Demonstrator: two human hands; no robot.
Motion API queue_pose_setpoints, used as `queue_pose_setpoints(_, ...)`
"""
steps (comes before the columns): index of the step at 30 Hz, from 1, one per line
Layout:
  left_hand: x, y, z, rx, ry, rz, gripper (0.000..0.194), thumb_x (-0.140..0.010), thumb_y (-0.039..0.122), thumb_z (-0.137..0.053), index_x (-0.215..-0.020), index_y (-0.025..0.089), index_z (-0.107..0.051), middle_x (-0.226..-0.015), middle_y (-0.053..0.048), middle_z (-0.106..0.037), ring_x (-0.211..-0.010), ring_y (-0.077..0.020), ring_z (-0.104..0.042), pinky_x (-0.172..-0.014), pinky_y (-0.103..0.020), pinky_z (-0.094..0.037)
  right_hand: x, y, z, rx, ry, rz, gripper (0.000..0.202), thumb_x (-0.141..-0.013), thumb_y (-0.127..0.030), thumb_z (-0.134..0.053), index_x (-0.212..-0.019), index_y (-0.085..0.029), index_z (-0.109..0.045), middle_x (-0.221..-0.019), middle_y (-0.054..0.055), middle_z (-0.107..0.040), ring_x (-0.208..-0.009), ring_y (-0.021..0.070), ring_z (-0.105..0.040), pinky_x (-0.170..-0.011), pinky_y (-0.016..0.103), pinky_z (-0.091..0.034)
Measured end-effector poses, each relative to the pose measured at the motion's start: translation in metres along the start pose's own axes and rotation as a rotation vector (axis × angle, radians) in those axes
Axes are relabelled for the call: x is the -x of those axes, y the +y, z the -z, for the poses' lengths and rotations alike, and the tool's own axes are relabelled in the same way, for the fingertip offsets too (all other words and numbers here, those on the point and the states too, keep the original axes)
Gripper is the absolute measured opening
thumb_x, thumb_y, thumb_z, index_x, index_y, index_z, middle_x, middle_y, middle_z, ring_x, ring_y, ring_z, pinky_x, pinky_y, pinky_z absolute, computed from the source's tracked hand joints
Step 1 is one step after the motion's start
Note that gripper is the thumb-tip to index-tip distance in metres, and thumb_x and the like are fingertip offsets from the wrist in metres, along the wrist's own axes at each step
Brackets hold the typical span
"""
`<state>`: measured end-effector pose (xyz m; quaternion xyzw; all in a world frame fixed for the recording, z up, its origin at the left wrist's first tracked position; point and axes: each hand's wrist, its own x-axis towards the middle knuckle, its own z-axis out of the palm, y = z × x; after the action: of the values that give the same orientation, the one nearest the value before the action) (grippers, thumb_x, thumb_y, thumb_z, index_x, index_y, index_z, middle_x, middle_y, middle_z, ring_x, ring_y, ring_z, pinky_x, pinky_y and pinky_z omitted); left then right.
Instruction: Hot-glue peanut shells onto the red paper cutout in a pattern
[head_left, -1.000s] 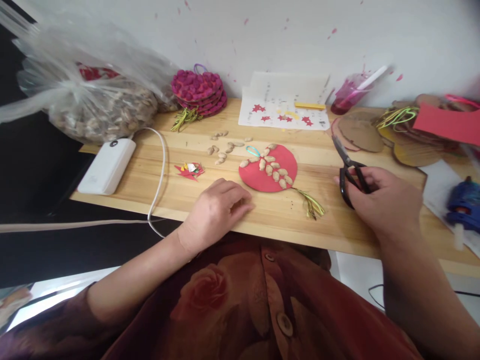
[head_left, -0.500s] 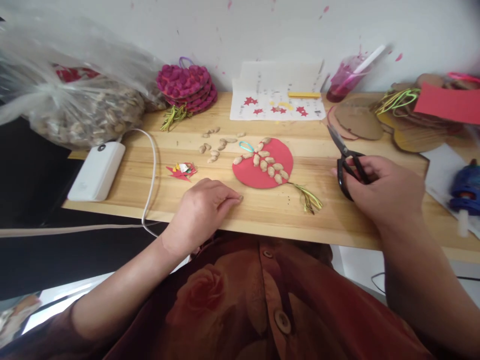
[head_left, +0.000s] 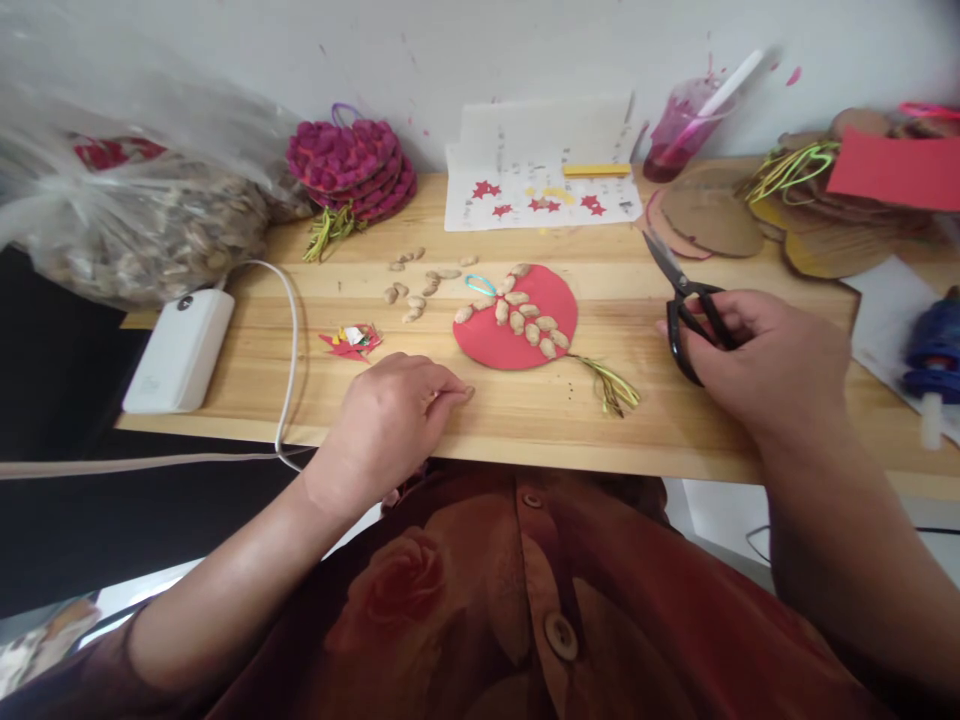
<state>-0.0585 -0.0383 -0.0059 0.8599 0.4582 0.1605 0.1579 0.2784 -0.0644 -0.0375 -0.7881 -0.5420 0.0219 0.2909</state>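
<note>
A red disc (head_left: pixel 491 345) with several peanut shells on it, a teal loop and a yellow-green tassel (head_left: pixel 611 387) lies mid-table. Left of the disc, near the front edge, my left hand (head_left: pixel 394 415) pinches a small thing at its fingertips, too small to make out. My right hand (head_left: pixel 765 360) is closed on the black handles of a pair of scissors (head_left: pixel 679 290), whose blades point up and away, right of the disc. Loose peanut shells (head_left: pixel 415 301) lie behind my left hand, and red paper scraps (head_left: pixel 350 343) sit at its upper left.
A white power bank (head_left: pixel 176 350) with a cable and a plastic bag of shells (head_left: pixel 180 220) stand left. Behind are purple discs (head_left: pixel 360 170), a paper (head_left: pixel 510 160) with red stars and a cup (head_left: pixel 675 130). Cardboard pieces (head_left: pixel 712 215) and a blue object (head_left: pixel 934 345) lie right.
The view has shifted slightly, so most table items appear a little further left. Both hands keep nearly the same pose and hold.
</note>
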Motion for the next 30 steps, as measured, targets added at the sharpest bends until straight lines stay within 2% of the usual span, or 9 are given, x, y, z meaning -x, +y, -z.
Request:
queue_pose_setpoints(5,-0.003,0.002,-0.001,-0.013,-0.016,0.050,0.012,-0.089,0.024,-0.067,-0.084,0.019,-0.077,-0.084,-0.002,-0.077,-0.077,-0.0199,-0.069,-0.073,-0.032,-0.051,0.000,0.001,0.000,0.004,-0.005,-0.013,0.026,-0.074,-0.044,-0.074,-0.092,-0.025,-0.077,-0.078,0.003,-0.080,-0.073,0.0241,-0.076,-0.061,0.030,-0.046)
queue_pose_setpoints(10,0.000,-0.003,0.000,0.066,-0.002,0.122,0.012,-0.090,0.028,-0.069,-0.090,0.022,-0.079,-0.087,0.000,-0.079,-0.073,-0.0175,-0.070,-0.070,-0.029,-0.052,0.001,0.005,-0.001,-0.035,-0.007,-0.003,0.026,-0.074,-0.043,-0.076,-0.094,-0.026,-0.077,-0.081,0.002,-0.080,-0.075,0.0242,-0.076,-0.064,0.031,-0.049)
queue_pose_setpoints(12,0.001,-0.006,0.002,0.070,0.007,0.082,0.014,-0.091,0.026,-0.066,-0.095,0.021,-0.079,-0.090,-0.001,-0.079,-0.074,-0.0170,-0.070,-0.071,-0.029,-0.053,0.001,0.006,-0.002,-0.044,0.010,-0.003,0.026,-0.072,-0.041,-0.077,-0.093,-0.026,-0.077,-0.080,0.002,-0.080,-0.074,0.0241,-0.076,-0.065,0.032,-0.050)
queue_pose_setpoints(15,0.000,-0.009,0.006,0.073,0.047,-0.055,0.016,-0.093,0.021,-0.063,-0.098,0.017,-0.078,-0.093,-0.004,-0.078,-0.083,-0.0178,-0.071,-0.078,-0.029,-0.054,0.002,0.007,-0.002,-0.065,0.023,-0.001,0.028,-0.071,-0.038,-0.078,-0.096,-0.026,-0.077,-0.082,0.001,-0.080,-0.077,0.0242,-0.076,-0.068,0.033,-0.053)
queue_pose_setpoints(19,0.000,-0.009,0.004,0.114,0.028,-0.203,0.015,-0.094,0.018,-0.062,-0.097,0.016,-0.077,-0.096,-0.006,-0.077,-0.092,-0.0174,-0.070,-0.086,-0.028,-0.053,0.001,0.006,0.000,-0.030,0.023,0.002,0.029,-0.074,-0.039,-0.075,-0.100,-0.026,-0.076,-0.081,0.001,-0.079,-0.075,0.0248,-0.076,-0.073,0.037,-0.056)
queue_pose_setpoints(24,0.002,-0.010,-0.003,0.101,0.034,-0.189,0.017,-0.094,0.015,-0.060,-0.098,0.016,-0.077,-0.098,-0.006,-0.075,-0.090,-0.0170,-0.069,-0.085,-0.028,-0.053,0.002,0.003,0.001,-0.015,0.030,0.017,0.029,-0.076,-0.040,-0.072,-0.100,-0.024,-0.076,-0.081,0.003,-0.079,-0.075,0.0260,-0.076,-0.073,0.038,-0.056)
queue_pose_setpoints(30,0.004,-0.011,0.002,0.085,0.069,-0.146,0.013,-0.093,0.019,-0.064,-0.097,0.018,-0.076,-0.094,-0.005,-0.077,-0.089,-0.0192,-0.069,-0.085,-0.032,-0.052,0.002,0.002,0.001,-0.010,0.032,0.029,0.029,-0.076,-0.041,-0.072,-0.099,-0.025,-0.075,-0.081,0.003,-0.079,-0.075,0.0258,-0.076,-0.071,0.037,-0.056)
